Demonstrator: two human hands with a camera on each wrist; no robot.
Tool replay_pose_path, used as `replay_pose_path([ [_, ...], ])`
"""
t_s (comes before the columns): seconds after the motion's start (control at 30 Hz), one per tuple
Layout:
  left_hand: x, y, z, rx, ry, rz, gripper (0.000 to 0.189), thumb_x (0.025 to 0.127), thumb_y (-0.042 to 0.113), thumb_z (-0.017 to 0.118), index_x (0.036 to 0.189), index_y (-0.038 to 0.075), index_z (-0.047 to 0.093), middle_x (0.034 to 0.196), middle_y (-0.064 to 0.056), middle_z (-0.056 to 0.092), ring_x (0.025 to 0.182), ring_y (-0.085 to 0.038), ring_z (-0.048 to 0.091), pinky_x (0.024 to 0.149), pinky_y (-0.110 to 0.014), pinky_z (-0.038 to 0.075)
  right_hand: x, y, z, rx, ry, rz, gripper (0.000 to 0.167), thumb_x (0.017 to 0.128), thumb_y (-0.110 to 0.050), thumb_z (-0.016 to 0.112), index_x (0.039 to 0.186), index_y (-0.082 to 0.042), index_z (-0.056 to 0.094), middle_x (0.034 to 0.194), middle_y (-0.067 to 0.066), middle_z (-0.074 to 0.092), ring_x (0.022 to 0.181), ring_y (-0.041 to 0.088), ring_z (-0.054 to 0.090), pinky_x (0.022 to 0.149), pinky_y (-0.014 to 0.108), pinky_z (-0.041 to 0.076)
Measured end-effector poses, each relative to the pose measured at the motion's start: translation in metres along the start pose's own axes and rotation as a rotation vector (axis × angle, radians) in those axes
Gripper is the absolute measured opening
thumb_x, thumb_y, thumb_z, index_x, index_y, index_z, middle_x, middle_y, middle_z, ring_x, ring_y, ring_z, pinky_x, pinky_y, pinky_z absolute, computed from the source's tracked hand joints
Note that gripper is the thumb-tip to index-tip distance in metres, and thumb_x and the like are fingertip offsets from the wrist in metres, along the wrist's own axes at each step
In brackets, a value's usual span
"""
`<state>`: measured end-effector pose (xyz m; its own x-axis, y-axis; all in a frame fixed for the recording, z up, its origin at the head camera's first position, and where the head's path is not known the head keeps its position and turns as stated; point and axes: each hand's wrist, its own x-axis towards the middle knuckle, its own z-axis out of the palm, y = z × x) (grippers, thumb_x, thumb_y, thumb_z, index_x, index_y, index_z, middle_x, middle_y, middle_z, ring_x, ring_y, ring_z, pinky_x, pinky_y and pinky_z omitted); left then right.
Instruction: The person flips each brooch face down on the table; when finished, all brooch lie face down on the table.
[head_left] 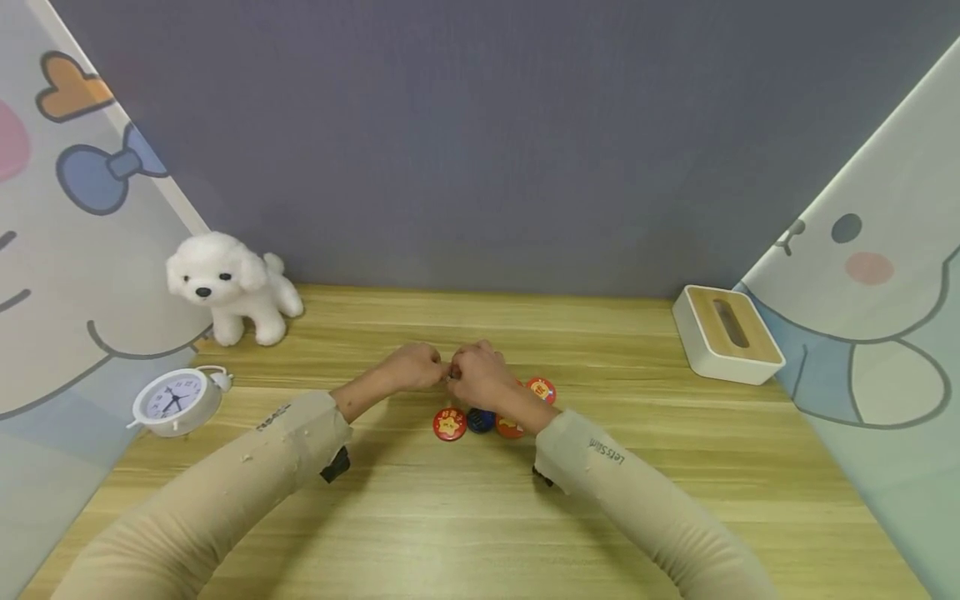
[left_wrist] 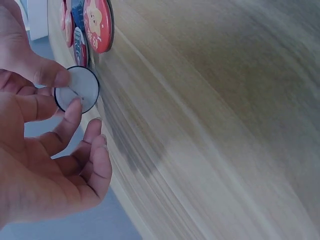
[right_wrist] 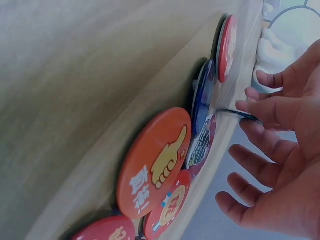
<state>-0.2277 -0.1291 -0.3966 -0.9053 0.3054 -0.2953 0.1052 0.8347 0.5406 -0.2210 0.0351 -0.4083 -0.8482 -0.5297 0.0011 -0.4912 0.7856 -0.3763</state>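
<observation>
My left hand (head_left: 415, 367) and right hand (head_left: 482, 377) meet above the table, pinching one small round badge (left_wrist: 86, 86) between them. Its pale side with a dark rim faces the left wrist camera; in the right wrist view it appears nearly edge-on. The right thumb presses on that pale side, and a left fingertip touches its lower part. Below the hands lie a red badge with a yellow star (head_left: 450, 424) and a dark blue badge (head_left: 481, 420). An orange badge with a pointing hand (right_wrist: 155, 162) overlaps a red badge (right_wrist: 169, 207). The right forearm partly hides the group from above.
A white plush dog (head_left: 232, 287) stands at the back left, with a white alarm clock (head_left: 176, 402) in front of it. At the back right sits a white tissue box with a wooden lid (head_left: 727, 333). A dark grey wall (head_left: 480, 150) rises behind the wooden table (head_left: 450, 525).
</observation>
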Motion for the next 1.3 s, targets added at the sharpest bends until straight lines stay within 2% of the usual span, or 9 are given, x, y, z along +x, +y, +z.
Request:
replay_pose_path([
  [0.13,-0.003,-0.001,-0.002,-0.013,0.012,0.02,0.04,0.103,0.03,0.048,0.066,0.016,0.047,0.055,0.006,0.038,0.048,-0.008,0.03,0.048,-0.023,0.027,0.001,0.002,-0.003,0.01,0.037,0.012,0.025,0.095,-0.024,0.068,0.072,-0.012,0.069,0.097,0.004,0.07,0.112,0.036,0.057,0.088,0.053,0.049],
  [0.23,-0.005,-0.004,-0.003,-0.026,0.038,0.034,0.033,0.103,0.03,0.049,0.079,0.011,0.059,0.062,0.001,0.048,0.053,-0.011,0.037,0.052,-0.025,0.032,0.001,0.005,-0.005,0.021,0.056,0.037,0.018,0.094,-0.021,0.068,0.079,-0.012,0.072,0.1,0.005,0.071,0.112,0.037,0.057,0.089,0.054,0.049],
  [0.37,-0.005,-0.008,-0.003,-0.017,0.07,0.042,0.028,0.101,0.026,0.054,0.109,0.002,0.067,0.091,-0.01,0.068,0.071,-0.016,0.057,0.061,-0.028,0.043,0.002,0.008,-0.006,0.052,0.066,0.055,0.012,0.092,-0.016,0.067,0.085,-0.01,0.075,0.101,0.006,0.071,0.116,0.039,0.055,0.092,0.054,0.048],
  [0.47,-0.004,-0.009,-0.003,-0.003,0.072,0.068,0.03,0.099,0.021,0.058,0.119,-0.001,0.066,0.105,-0.015,0.071,0.081,-0.019,0.063,0.066,-0.028,0.048,0.001,0.01,-0.007,0.088,0.07,0.054,0.011,0.091,-0.016,0.068,0.085,-0.01,0.075,0.1,0.006,0.071,0.116,0.039,0.055,0.093,0.053,0.046],
  [0.77,-0.002,-0.011,-0.001,0.034,0.079,0.127,0.018,0.098,0.015,0.062,0.106,0.001,0.07,0.091,-0.01,0.071,0.072,-0.014,0.056,0.063,-0.025,0.043,0.0,0.014,-0.009,0.135,0.082,0.04,0.01,0.088,-0.016,0.071,0.082,-0.01,0.076,0.098,0.006,0.072,0.109,0.036,0.056,0.096,0.05,0.044],
  [0.9,-0.005,-0.012,-0.002,0.017,0.073,0.149,0.015,0.098,0.014,0.062,0.101,0.002,0.069,0.089,-0.012,0.071,0.071,-0.015,0.055,0.063,-0.026,0.042,0.0,0.015,-0.011,0.133,0.062,0.048,0.012,0.087,-0.016,0.071,0.077,-0.01,0.076,0.086,0.003,0.069,0.092,0.028,0.057,0.082,0.037,0.045],
  [1.0,-0.005,-0.014,-0.003,0.015,0.065,0.171,0.012,0.097,0.013,0.062,0.099,0.003,0.068,0.089,-0.011,0.07,0.073,-0.015,0.055,0.066,-0.027,0.043,0.001,0.015,-0.011,0.138,0.029,0.061,0.017,0.088,-0.016,0.069,0.072,-0.011,0.074,0.076,0.0,0.064,0.079,0.021,0.052,0.069,0.028,0.039],
  [1.13,-0.006,-0.014,-0.004,0.034,0.062,0.186,0.01,0.097,0.013,0.063,0.097,0.003,0.067,0.085,-0.009,0.068,0.072,-0.014,0.052,0.068,-0.027,0.042,0.003,0.015,-0.011,0.148,0.016,0.071,0.022,0.089,-0.016,0.067,0.068,-0.012,0.071,0.07,-0.001,0.059,0.069,0.016,0.048,0.06,0.023,0.034],
  [1.3,-0.006,-0.014,-0.005,0.038,0.049,0.174,0.011,0.099,0.011,0.061,0.092,0.004,0.064,0.075,-0.003,0.058,0.068,-0.014,0.047,0.065,-0.026,0.038,0.009,0.016,-0.009,0.141,0.027,0.05,0.016,0.091,-0.016,0.065,0.084,-0.008,0.076,0.087,0.005,0.069,0.075,0.018,0.053,0.068,0.026,0.043],
])
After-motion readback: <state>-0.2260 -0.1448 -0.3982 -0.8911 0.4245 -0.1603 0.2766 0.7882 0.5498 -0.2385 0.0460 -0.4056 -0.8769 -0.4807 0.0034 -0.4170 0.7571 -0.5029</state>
